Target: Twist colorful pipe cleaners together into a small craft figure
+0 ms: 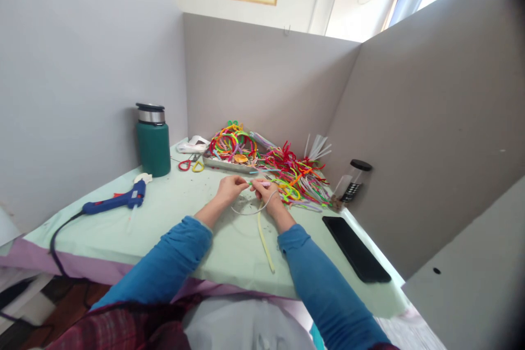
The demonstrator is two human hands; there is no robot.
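My left hand (228, 190) and my right hand (269, 197) meet above the middle of the table, fingers closed in pinches that almost touch. A short pink pipe cleaner piece (266, 184) shows at my right fingertips. Between the two hands is a small green bit, too small to make out clearly; my left fingers pinch at its end. A thin whitish pipe cleaner (250, 214) curves in a loop below both hands, passing by my right fingers. One pale yellow pipe cleaner (266, 243) hangs or lies beneath, pointing toward me; its upper end is hidden near my right hand.
A blue glue gun (117, 200) with a cord lies left, before a green bottle (153, 145). Behind my hands, a metal tray (229, 165) holds coloured loops, beside a heap of pipe cleaners (295, 169). Scissors (197, 166), a black phone (355, 249) and a clear bottle (356, 181) stand around.
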